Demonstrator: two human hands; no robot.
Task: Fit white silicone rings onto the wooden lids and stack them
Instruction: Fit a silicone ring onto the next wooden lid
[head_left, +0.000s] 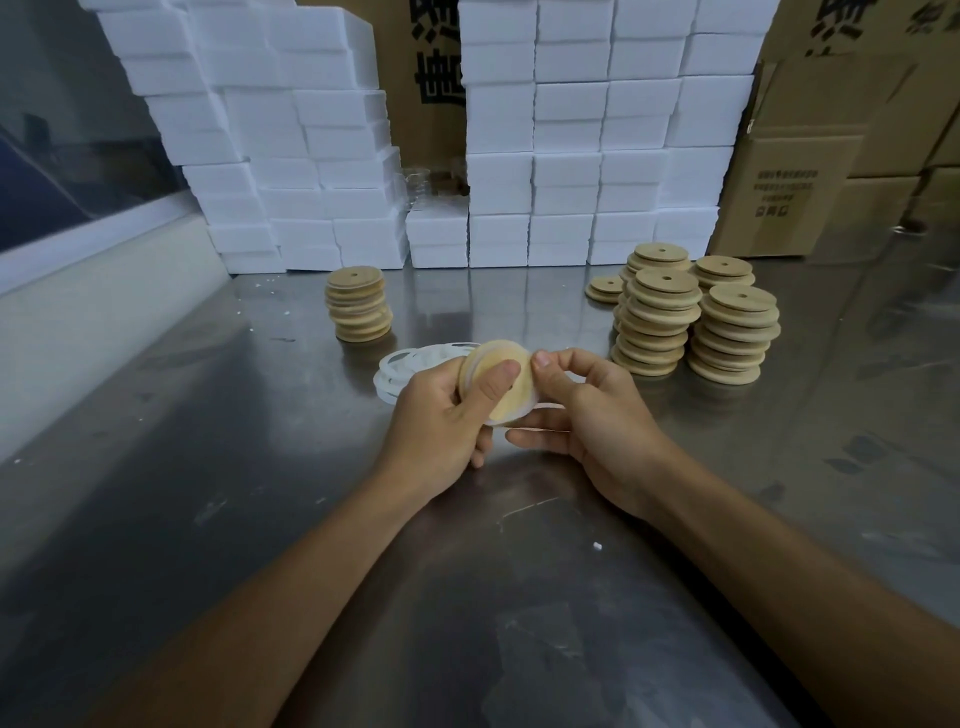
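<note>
While both hands (441, 410) (587, 415) hold one wooden lid (506, 382) — ring (527, 402) fitted.

A: What's my feed showing?
B: One head cam only, wide-angle, looking forward and down across the counter (519, 597).
A: How close?
B: Hands (519, 410) near, mid-frame, forearms coming in from the bottom edge. Foam blocks (571, 130) along the far side. No second view, no overlap.

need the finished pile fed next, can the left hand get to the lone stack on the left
Probably yes: bare table lies between the left hand and that stack, though it grips the lid.
</note>
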